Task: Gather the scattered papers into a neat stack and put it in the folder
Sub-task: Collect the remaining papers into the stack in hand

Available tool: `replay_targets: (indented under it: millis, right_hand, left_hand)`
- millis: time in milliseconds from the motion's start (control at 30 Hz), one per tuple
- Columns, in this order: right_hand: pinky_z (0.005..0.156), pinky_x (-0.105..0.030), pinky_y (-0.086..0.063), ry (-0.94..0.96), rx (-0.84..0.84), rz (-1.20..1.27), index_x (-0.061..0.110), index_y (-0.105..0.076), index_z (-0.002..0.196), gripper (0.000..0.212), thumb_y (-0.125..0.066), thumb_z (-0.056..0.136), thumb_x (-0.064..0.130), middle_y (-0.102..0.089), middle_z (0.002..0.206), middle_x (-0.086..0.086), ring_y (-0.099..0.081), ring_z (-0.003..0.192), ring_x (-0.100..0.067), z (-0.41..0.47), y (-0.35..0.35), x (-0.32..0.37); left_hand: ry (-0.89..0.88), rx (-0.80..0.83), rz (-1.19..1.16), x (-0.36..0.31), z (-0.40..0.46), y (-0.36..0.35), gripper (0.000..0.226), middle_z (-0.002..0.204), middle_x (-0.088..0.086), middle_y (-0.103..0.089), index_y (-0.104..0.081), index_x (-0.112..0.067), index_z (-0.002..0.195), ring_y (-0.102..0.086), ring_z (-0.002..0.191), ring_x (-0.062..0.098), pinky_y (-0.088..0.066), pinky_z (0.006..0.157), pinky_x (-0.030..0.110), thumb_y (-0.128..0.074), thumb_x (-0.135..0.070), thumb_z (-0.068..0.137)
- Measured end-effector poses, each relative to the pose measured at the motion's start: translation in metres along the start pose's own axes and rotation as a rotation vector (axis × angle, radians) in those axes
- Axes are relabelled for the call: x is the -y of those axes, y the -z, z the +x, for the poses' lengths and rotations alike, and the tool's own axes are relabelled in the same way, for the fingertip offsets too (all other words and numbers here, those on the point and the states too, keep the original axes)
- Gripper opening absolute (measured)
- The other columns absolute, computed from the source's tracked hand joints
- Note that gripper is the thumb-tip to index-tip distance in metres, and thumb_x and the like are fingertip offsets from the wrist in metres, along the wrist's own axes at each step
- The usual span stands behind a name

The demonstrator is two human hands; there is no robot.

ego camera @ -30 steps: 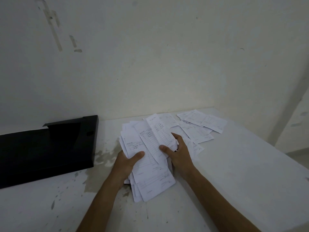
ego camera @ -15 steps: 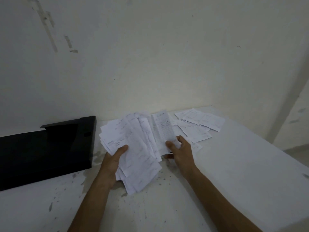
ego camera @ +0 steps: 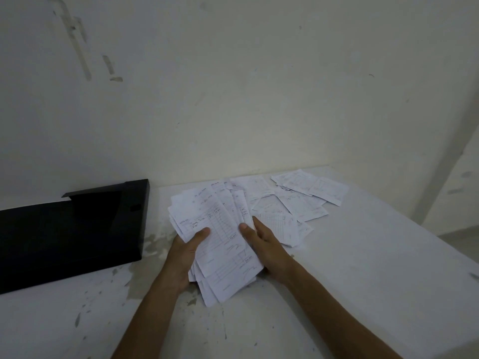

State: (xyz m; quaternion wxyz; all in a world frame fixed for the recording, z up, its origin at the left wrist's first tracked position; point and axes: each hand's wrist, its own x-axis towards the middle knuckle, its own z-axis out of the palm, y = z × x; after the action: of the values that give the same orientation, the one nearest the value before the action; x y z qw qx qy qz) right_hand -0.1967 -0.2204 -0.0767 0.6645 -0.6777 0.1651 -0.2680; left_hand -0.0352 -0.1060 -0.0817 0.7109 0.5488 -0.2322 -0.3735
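Note:
A loose, uneven bundle of white printed papers is held over the table between both hands. My left hand grips its left side, thumb on top and fingers hidden underneath. My right hand holds the right edge, thumb pressed on the top sheet. More papers lie scattered flat on the table behind and to the right of my right hand. The black folder lies open on the table at the left, apart from the bundle.
The white table is stained and flecked near the folder and the front. A pale wall stands close behind it. The table's right edge drops off to a floor at the far right.
My right hand has come back to the bundle's right edge with a sheet, and both hands have drawn the fanned papers closer together. The view has shifted slightly.

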Motion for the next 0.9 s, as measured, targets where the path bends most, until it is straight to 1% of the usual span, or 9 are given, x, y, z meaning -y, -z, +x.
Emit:
replay_targets:
  millis: [100, 167, 200, 300, 400, 467, 533, 733, 900]
  right_hand:
    - [0.086, -0.033, -0.059, 0.018, -0.018, -0.177, 0.019, -0.064, 0.124, 0.029, -0.046, 0.106, 0.033, -0.073, 0.114, 0.005, -0.071, 0.103, -0.012, 0.002, 0.001, -0.001]
    - [0.078, -0.029, -0.055, 0.117, -0.118, -0.462, 0.021, -0.07, 0.101, 0.022, -0.051, 0.104, 0.034, -0.072, 0.095, 0.009, -0.068, 0.084, -0.008, 0.008, 0.014, -0.003]
    - [0.079, -0.031, -0.054, 0.163, -0.206, -0.599, 0.023, -0.071, 0.099, 0.02, -0.055, 0.102, 0.034, -0.072, 0.093, 0.01, -0.066, 0.082, -0.009, 0.013, 0.025, -0.003]
    - [0.101, -0.041, -0.045, 0.05, -0.417, -1.014, 0.03, -0.065, 0.128, 0.035, -0.059, 0.097, 0.045, -0.063, 0.132, 0.007, -0.056, 0.117, -0.021, 0.021, 0.067, 0.002]
    - [0.113, -0.045, -0.028, -0.281, -0.229, -1.286, 0.027, -0.039, 0.152, 0.076, -0.058, 0.089, 0.065, -0.038, 0.158, 0.002, -0.036, 0.141, -0.03, 0.024, 0.092, 0.004]
    - [0.113, -0.047, -0.027, -0.359, -0.191, -1.378, 0.024, -0.03, 0.155, 0.095, -0.056, 0.081, 0.077, -0.039, 0.156, -0.003, -0.036, 0.14, -0.033, 0.028, 0.094, 0.002]
    - [0.11, -0.048, -0.029, -0.4, -0.215, -1.423, 0.021, -0.034, 0.153, 0.103, -0.057, 0.074, 0.083, -0.045, 0.149, -0.008, -0.04, 0.135, -0.034, 0.032, 0.091, 0.003]
    - [0.104, -0.048, -0.033, -0.433, -0.345, -1.398, 0.018, -0.054, 0.132, 0.1, -0.053, 0.065, 0.092, -0.051, 0.131, -0.009, -0.046, 0.124, -0.033, 0.031, 0.079, 0.0]
    - [0.107, -0.051, -0.032, -0.442, -0.424, -1.41, 0.016, -0.044, 0.138, 0.1, -0.053, 0.069, 0.088, -0.048, 0.138, -0.011, -0.042, 0.131, -0.034, 0.025, 0.072, -0.005]
  left_hand:
    - [-0.012, 0.0, 0.048, -0.003, 0.0, 0.003, 0.038, 0.119, 0.005, -0.071, -0.063, -0.019, 0.125, -0.067, 0.11, 0.027, -0.05, 0.099, 0.052, -0.07, -0.018, 0.088]
    - [-0.004, -0.05, 0.068, -0.008, 0.001, 0.009, 0.037, 0.116, 0.005, -0.072, -0.065, -0.019, 0.123, -0.067, 0.107, 0.026, -0.051, 0.098, 0.05, -0.072, -0.02, 0.086]
    - [-0.002, -0.078, 0.073, -0.01, 0.001, 0.014, 0.036, 0.114, 0.005, -0.072, -0.066, -0.018, 0.121, -0.067, 0.106, 0.026, -0.052, 0.096, 0.048, -0.072, -0.02, 0.086]
    - [-0.044, -0.099, 0.104, -0.013, 0.003, 0.029, 0.033, 0.114, 0.0, -0.072, -0.066, -0.022, 0.119, -0.067, 0.104, 0.022, -0.054, 0.086, 0.041, -0.071, -0.019, 0.087]
    - [-0.069, -0.097, 0.14, -0.01, 0.003, 0.037, 0.029, 0.116, -0.003, -0.07, -0.065, -0.028, 0.117, -0.065, 0.107, 0.02, -0.052, 0.09, 0.041, -0.068, -0.017, 0.09]
    - [-0.089, -0.092, 0.164, -0.008, 0.004, 0.038, 0.031, 0.119, -0.005, -0.068, -0.063, -0.026, 0.121, -0.063, 0.11, 0.019, -0.05, 0.092, 0.04, -0.065, -0.015, 0.092]
    - [-0.104, -0.077, 0.183, -0.006, 0.005, 0.039, 0.038, 0.124, -0.005, -0.066, -0.059, -0.023, 0.131, -0.061, 0.114, 0.019, -0.049, 0.096, 0.04, -0.062, -0.015, 0.094]
    - [-0.113, -0.061, 0.213, -0.003, 0.007, 0.043, 0.043, 0.128, -0.003, -0.064, -0.054, -0.025, 0.136, -0.059, 0.118, 0.022, -0.047, 0.101, 0.051, -0.061, -0.015, 0.095]
    - [-0.122, -0.077, 0.237, -0.003, 0.006, 0.042, 0.044, 0.128, -0.004, -0.063, -0.052, -0.026, 0.137, -0.059, 0.117, 0.02, -0.05, 0.096, 0.045, -0.061, -0.017, 0.095]
